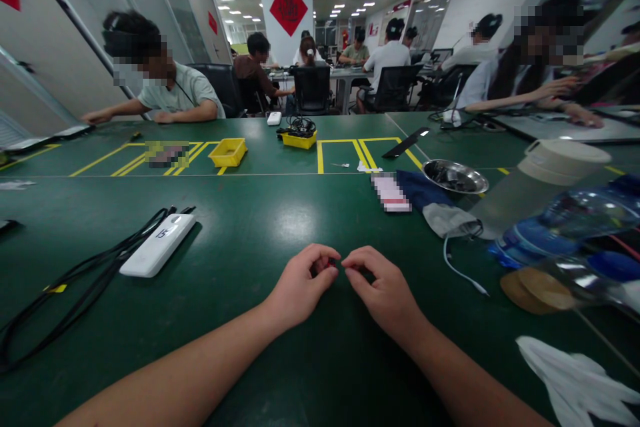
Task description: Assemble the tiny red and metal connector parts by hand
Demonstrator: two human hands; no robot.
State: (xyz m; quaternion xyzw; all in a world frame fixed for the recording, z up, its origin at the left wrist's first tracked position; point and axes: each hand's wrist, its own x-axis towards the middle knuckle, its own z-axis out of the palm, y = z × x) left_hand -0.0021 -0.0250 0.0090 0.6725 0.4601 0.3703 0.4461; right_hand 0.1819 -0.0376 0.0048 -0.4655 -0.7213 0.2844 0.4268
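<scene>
My left hand (305,283) and my right hand (383,287) come together just above the green table (240,227), their fingertips nearly touching. The left fingers curl toward the thumb, and a tiny dark and reddish spot shows between them; I cannot make out what it is. On the right, thumb and index finger bend close to each other in a pinch. Whatever these fingers hold, if anything, is too small or hidden to name. To the left of my hands lies a white power bank (159,245) marked 15, with a black cable (95,273) beside it.
Right of my hands are a blurred phone (391,192), a metal bowl (455,177), a large cup (545,180), a plastic bottle (565,220) and white tissue (575,380). Yellow trays (229,152) stand farther back. Across the table sit a person (170,90) and another (530,73).
</scene>
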